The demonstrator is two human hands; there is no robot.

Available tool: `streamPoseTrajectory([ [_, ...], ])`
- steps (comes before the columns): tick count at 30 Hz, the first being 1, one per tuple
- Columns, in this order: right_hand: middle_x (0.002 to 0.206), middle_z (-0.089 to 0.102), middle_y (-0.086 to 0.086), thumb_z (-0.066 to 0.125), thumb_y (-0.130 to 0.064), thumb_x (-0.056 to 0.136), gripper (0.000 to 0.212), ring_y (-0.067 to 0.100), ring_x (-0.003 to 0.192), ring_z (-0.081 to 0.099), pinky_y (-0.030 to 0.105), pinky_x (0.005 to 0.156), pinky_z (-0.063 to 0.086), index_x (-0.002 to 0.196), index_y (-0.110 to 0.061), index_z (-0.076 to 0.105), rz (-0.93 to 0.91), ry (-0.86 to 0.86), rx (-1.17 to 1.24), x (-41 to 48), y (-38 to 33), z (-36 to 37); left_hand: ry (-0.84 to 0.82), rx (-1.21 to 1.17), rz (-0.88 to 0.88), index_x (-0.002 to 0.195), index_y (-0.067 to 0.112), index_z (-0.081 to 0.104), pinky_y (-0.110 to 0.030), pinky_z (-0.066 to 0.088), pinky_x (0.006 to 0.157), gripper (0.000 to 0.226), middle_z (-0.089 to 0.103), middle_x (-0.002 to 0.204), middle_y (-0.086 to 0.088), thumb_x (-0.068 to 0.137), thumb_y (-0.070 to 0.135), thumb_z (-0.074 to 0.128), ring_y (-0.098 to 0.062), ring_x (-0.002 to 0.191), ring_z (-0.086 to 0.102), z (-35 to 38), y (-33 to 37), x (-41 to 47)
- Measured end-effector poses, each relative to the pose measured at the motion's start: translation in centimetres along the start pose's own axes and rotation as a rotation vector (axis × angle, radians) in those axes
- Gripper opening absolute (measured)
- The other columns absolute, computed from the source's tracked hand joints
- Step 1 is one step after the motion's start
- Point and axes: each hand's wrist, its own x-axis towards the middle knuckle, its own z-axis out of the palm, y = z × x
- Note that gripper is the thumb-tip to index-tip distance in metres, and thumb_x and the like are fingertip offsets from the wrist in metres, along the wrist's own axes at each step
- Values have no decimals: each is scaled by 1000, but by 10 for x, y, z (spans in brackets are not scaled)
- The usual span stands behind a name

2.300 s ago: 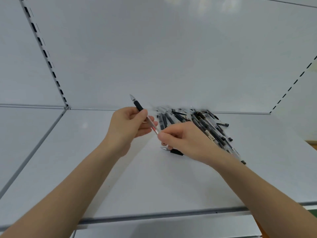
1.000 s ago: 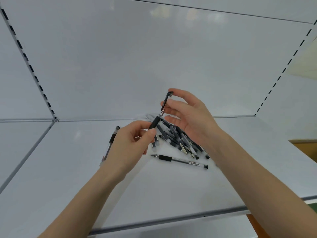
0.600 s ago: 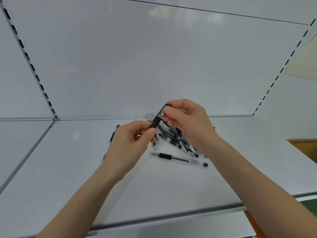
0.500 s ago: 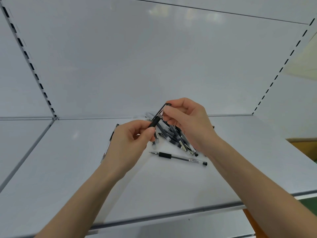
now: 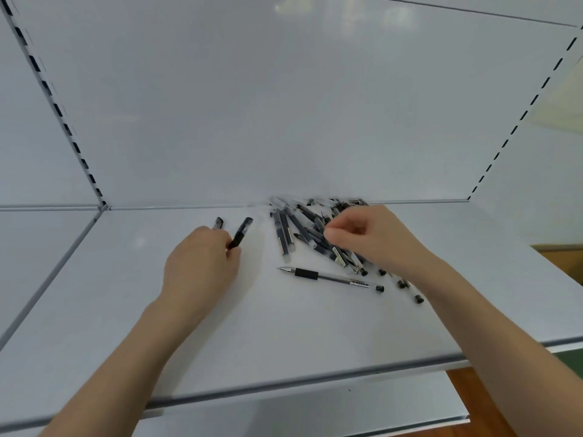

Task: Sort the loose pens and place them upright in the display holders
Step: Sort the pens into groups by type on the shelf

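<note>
A white shelf (image 5: 315, 326) fills the frame. Right of centre, the right hand (image 5: 372, 239), fingers curled, hides part of the pile (image 5: 293, 231); whether it pinches anything is unclear. A lone pen (image 5: 331, 277) lies just below. Left of centre, the left hand (image 5: 202, 263) grips a black pen (image 5: 241, 234); another pen end (image 5: 218, 223) peeks out beside it.

1. Bright, even, cool light fills the white shelf (image 5: 284, 326); nothing looks dim.
2. Soft glare patches sit on the back panel (image 5: 284, 105), high above the pen pile (image 5: 303, 231).
3. A faint, soft-edged shadow lies just left of the pile.
4. The pile's far end is blurred.
5. Slotted uprights (image 5: 63, 121) either side of the pile lean outward, bent by the wide lens.
</note>
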Motion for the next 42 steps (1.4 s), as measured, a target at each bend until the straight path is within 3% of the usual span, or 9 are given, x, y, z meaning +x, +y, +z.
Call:
streamPoseTrajectory([
  [5, 76, 57, -11, 67, -28, 81, 10, 4, 69, 51, 19, 70, 42, 87, -20, 66, -13, -173, -275, -19, 9, 6, -28, 152, -14, 114, 10, 53, -32, 39, 69, 30, 58, 108, -9, 92, 28, 43, -29, 96, 56, 4, 0, -1],
  [10, 69, 45, -11, 55, -26, 88, 14, 12, 80, 44, 29, 73, 40, 87, -16, 66, -120, -211, -584, -23, 9, 15, 66, 26, 66, 99, 8, 61, -30, 36, 69, 24, 57, 99, -9, 92, 27, 46, -28, 98, 54, 4, 12, -4],
  [15, 58, 58, -10, 62, -21, 85, 18, 2, 51, 48, 12, 49, 39, 67, -23, 62, 14, 75, 3, -20, 5, 3, 110, -411, 128, 59, 17, 57, -19, 36, 57, 29, 54, 53, 7, 87, 24, 56, -9, 61, 53, 0, 32, -10],
  [20, 62, 57, -5, 63, -15, 86, 12, -1, 54, 47, 8, 52, 37, 76, -11, 68, 24, -111, 257, -18, -10, 12, -125, -877, 77, 71, 10, 71, -23, 45, 58, 19, 65, 62, -7, 84, 23, 62, -6, 57, 54, 5, 64, -10],
  [22, 67, 61, -1, 61, -13, 87, 12, -4, 54, 50, 5, 51, 37, 79, -7, 68, 28, -161, 266, -15, -9, 10, -171, -963, 19, 72, 11, 68, -20, 50, 60, 16, 66, 59, 3, 84, 19, 62, -3, 57, 57, 7, 64, -6],
  [28, 91, 69, 3, 57, -13, 87, 15, 12, 84, 59, 18, 75, 41, 91, -6, 70, 33, 150, -161, 57, 28, -13, -267, -1088, -144, 82, 4, 56, -24, 57, 55, 13, 68, 68, -8, 90, 14, 55, -11, 53, 67, 6, 60, 0],
  [33, 103, 68, 11, 53, -7, 86, 18, 27, 97, 61, 34, 86, 49, 94, -4, 68, 100, 102, -405, 104, 47, -14, -265, -1067, -138, 81, 2, 55, -23, 55, 50, 15, 62, 65, -8, 92, 12, 51, -7, 43, 57, 5, 56, 0],
  [37, 86, 66, 15, 47, 0, 84, 19, 32, 86, 57, 33, 74, 46, 78, -2, 65, 199, 11, -486, 111, 52, -21, -268, -1058, -143, 80, 4, 55, -24, 55, 51, 15, 58, 66, -8, 93, 11, 49, -4, 40, 51, 6, 56, 0],
  [42, 110, 66, 16, 55, -4, 87, 20, 29, 105, 60, 31, 86, 46, 103, -1, 67, 242, -125, -533, 108, 57, -28, -273, -1048, -137, 82, 5, 57, -24, 56, 50, 15, 57, 67, -7, 93, 11, 49, -3, 42, 50, 9, 56, 0],
])
